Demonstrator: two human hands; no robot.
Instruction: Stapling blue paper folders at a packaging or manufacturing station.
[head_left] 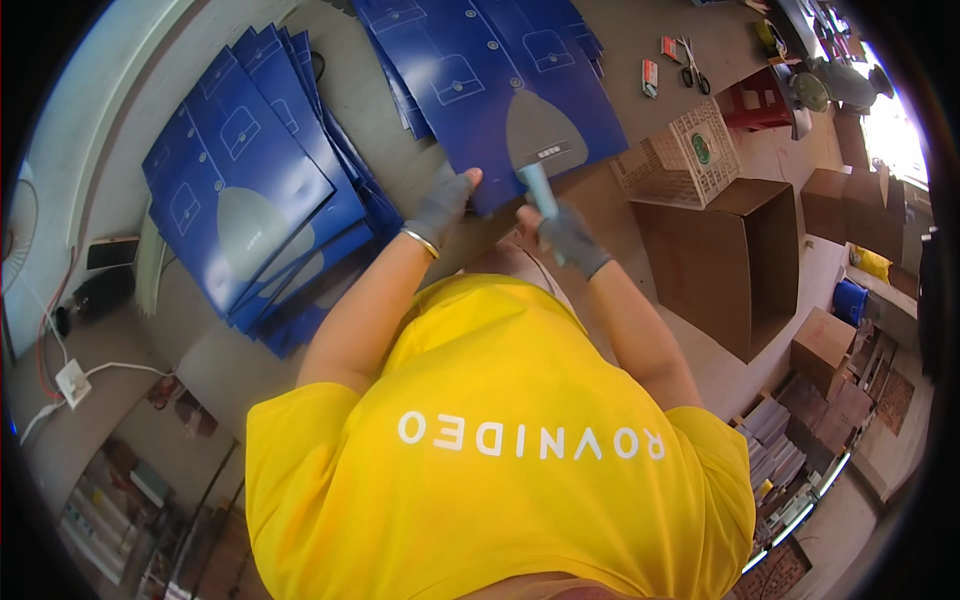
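The left hand [441, 205], in a grey glove, presses flat and released on the near edge of a blue card sheet [500, 95] lying on the tabletop [640, 25]. The right hand [568, 235] has its grip clenched around a light blue tool handle [538, 188], whose top touches the same sheet. Beyond the left grip lies a stack of blue sheets [240, 170].

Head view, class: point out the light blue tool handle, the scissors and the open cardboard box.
Light blue tool handle [540, 192], head view, middle of the handle.
Scissors [694, 68], head view, near the pivot.
Open cardboard box [775, 262], head view, its right outer wall.
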